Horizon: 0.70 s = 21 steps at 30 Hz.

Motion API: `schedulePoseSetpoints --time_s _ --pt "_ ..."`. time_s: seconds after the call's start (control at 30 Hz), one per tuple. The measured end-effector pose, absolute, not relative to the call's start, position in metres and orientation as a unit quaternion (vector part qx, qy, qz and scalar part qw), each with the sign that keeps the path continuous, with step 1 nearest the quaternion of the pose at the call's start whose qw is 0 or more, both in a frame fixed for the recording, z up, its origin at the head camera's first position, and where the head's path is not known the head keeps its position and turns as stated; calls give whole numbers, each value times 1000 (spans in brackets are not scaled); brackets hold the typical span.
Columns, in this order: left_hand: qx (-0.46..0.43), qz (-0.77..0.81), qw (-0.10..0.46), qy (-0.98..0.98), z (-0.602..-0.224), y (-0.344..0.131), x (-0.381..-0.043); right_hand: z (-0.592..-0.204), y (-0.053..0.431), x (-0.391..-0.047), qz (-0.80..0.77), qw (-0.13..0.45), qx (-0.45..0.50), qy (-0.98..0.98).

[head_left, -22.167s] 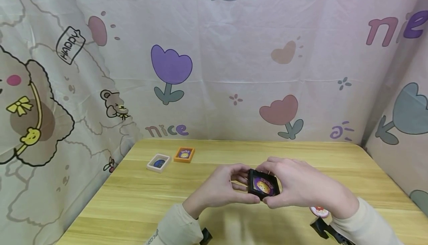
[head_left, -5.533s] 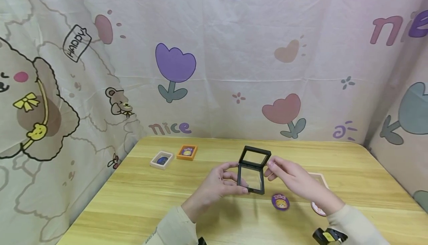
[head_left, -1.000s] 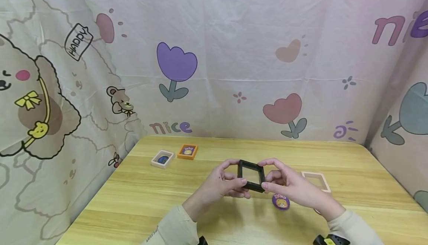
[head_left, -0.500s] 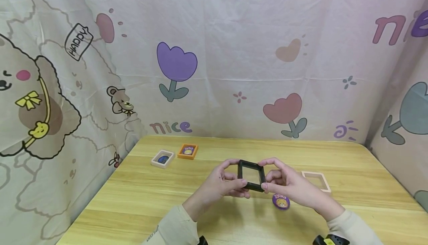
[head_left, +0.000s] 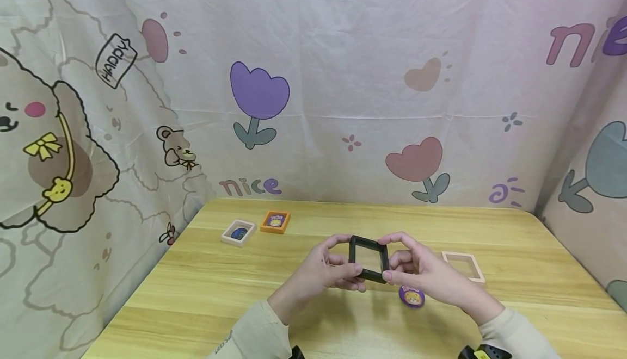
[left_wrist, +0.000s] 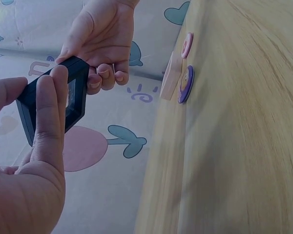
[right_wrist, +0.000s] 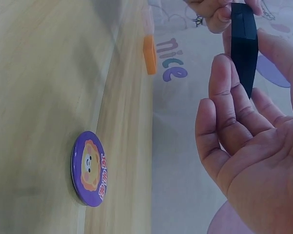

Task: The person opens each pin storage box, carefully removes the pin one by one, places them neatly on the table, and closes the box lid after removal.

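A small square black display frame (head_left: pixel 352 250) with a clear window is held above the table, its two halves folded together and nothing showing inside. My left hand (head_left: pixel 324 267) grips its left side, thumb at the lower corner. My right hand (head_left: pixel 428 273) pinches its right side between thumb and fingers; the right wrist view shows the frame (right_wrist: pixel 243 51) edge-on. Below, near the right hand, a round purple badge (head_left: pixel 411 296) with a yellow bear lies face up on the table. A round pink-rimmed badge (left_wrist: pixel 187 45) shows in the left wrist view; in the head view the right arm hides it.
To the right lies a pale pink frame (head_left: pixel 477 268), partly behind the right hand. At the back left sit a whitish frame (head_left: pixel 226 237) holding a dark blue badge and an orange frame (head_left: pixel 263 228) holding a purple badge. Printed cloth (head_left: pixel 318 158) hangs around the wooden table (head_left: pixel 196 293).
Long before, the black frame held the purple badge; later it stood unfolded, with the badge on the table. Now its halves are together. Over the last second, almost nothing has moved.
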<state>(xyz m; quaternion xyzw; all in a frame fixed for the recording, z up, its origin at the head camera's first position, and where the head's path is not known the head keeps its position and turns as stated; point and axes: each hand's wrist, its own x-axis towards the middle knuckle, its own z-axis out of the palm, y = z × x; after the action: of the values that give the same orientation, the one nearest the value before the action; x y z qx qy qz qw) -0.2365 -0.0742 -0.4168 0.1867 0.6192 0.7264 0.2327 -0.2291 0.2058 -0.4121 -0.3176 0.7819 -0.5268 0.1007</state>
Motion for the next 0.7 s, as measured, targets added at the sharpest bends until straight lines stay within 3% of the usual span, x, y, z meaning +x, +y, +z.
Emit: schedulePoseSetpoints --time_s 0.7 --pt "192 721 248 618 -422 -71 -237 -404 196 -231 -410 8 -304 860"
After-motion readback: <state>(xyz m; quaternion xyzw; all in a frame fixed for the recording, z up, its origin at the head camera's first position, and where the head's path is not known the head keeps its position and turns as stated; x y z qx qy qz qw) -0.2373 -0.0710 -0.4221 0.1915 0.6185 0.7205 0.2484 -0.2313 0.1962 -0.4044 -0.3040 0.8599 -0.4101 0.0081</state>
